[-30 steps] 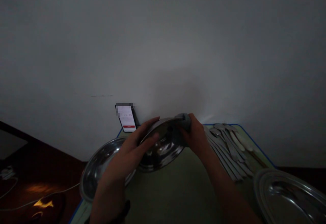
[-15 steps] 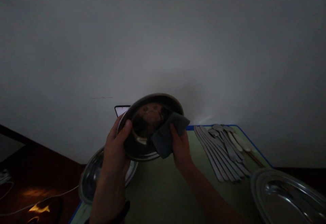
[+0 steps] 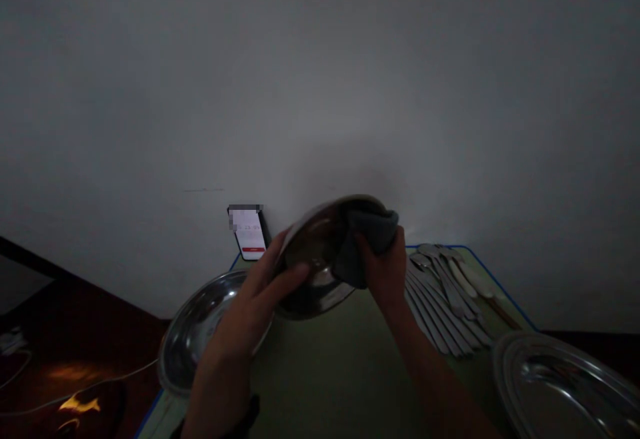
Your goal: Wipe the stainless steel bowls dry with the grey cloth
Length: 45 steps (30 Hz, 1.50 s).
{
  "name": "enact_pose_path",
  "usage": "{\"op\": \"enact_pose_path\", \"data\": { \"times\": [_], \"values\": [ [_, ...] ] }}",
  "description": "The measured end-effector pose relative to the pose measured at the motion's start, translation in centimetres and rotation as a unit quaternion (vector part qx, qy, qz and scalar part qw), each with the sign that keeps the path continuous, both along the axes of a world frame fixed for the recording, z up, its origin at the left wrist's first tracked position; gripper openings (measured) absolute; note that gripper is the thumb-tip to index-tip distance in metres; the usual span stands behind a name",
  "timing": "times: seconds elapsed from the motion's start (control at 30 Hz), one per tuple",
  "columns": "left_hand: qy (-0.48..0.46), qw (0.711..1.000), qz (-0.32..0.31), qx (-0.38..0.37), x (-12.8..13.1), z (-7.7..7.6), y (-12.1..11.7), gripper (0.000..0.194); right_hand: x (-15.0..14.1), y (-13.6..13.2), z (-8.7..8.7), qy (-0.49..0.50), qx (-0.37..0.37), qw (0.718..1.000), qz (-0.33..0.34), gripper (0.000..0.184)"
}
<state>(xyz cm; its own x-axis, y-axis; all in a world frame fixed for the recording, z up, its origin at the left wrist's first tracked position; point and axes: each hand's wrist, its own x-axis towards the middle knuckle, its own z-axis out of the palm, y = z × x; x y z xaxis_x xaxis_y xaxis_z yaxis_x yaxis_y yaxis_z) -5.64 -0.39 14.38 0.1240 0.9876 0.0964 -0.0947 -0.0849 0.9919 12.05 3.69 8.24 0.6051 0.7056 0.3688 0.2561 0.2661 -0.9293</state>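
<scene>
A shiny metal bowl (image 3: 320, 292) is held tilted above the table, its inside facing me. My left hand (image 3: 273, 286) grips its left rim, thumb inside and the other fingers hidden behind. Bunched in my right hand (image 3: 383, 259) is a grey cloth (image 3: 350, 266), pressed over the bowl's right rim and inner wall. Below my left forearm, a second metal bowl (image 3: 185, 339) rests on the table's left side, partly covered by the arm.
Several knives and spoons (image 3: 445, 299) lie fanned on the green, blue-edged table (image 3: 320, 379). An oval metal tray (image 3: 510, 372) sits at the right front. A phone (image 3: 250, 236) leans against the wall (image 3: 320, 79). A white cable (image 3: 115, 382) runs at lower left.
Both hands have moved right with the bowl, which has turned more sideways. The cloth now wraps the right rim. More of the phone shows, while some knives are newly covered.
</scene>
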Motion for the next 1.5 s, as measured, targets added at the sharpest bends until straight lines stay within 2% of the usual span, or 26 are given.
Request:
{"op": "enact_pose_path", "data": {
  "times": [0.1, 0.23, 0.37, 0.47, 0.57, 0.63, 0.77, 0.9, 1.03, 1.2, 1.3, 1.4, 1.5],
  "values": [
    [0.085, 0.996, -0.022, 0.003, -0.5, 0.2, -0.5, 0.054, 0.7, -0.2, 0.0, -0.052, 0.040, 0.996, -0.052, 0.043],
    [0.046, 0.997, -0.024, 0.049, -0.2, 0.1, -0.4, 0.055, 0.6, -0.3, 0.0, -0.041, 0.061, 0.996, -0.060, 0.047],
    [-0.053, 0.994, 0.047, 0.081, 1.5, -0.2, 0.1, 0.060, -0.8, -0.4, 0.0, 0.047, 0.044, 0.998, 0.000, 0.046],
    [-0.088, 0.985, 0.096, 0.109, 2.9, -0.5, 0.4, 0.058, -2.6, -0.4, -0.6, 0.115, 0.007, 0.990, 0.075, 0.051],
    [-0.091, 0.985, 0.092, 0.116, 3.3, -1.0, 0.9, 0.055, -3.5, -0.1, -1.4, 0.142, -0.026, 0.977, 0.159, 0.053],
    [-0.099, 0.988, 0.072, 0.094, 2.8, -1.2, 1.2, 0.051, -3.1, 0.1, -1.7, 0.121, -0.040, 0.977, 0.173, 0.053],
    [-0.089, 0.994, 0.036, 0.045, 1.3, -1.2, 1.7, 0.038, -0.3, 0.7, -1.3, 0.013, -0.038, 0.990, 0.138, 0.047],
    [-0.076, 0.997, 0.000, 0.026, 1.1, -1.4, 1.6, 0.042, 2.1, 0.8, -0.4, -0.056, -0.026, 0.996, 0.068, 0.039],
    [-0.018, 0.999, -0.036, -0.009, 1.5, -1.5, 1.3, 0.043, 3.0, 0.6, -0.1, -0.092, -0.006, 0.996, 0.019, 0.034],
    [0.032, 0.998, -0.045, -0.024, 1.0, -0.9, 0.8, 0.045, 3.2, 0.3, 0.0, -0.124, 0.007, 0.992, 0.009, 0.031],
    [0.028, 0.997, -0.052, -0.043, 1.0, -0.2, 0.6, 0.052, 3.0, 0.3, 0.0, -0.113, 0.004, 0.994, -0.007, 0.037],
    [-0.012, 0.997, -0.062, -0.039, 1.6, 0.1, 0.7, 0.053, 2.5, 0.5, -0.2, -0.049, 0.014, 0.999, 0.009, 0.041],
    [-0.118, 0.993, 0.004, -0.027, 2.9, -0.4, 1.3, 0.046, 1.4, 0.8, -0.8, 0.047, 0.024, 0.998, 0.044, 0.045]
  ]
}}
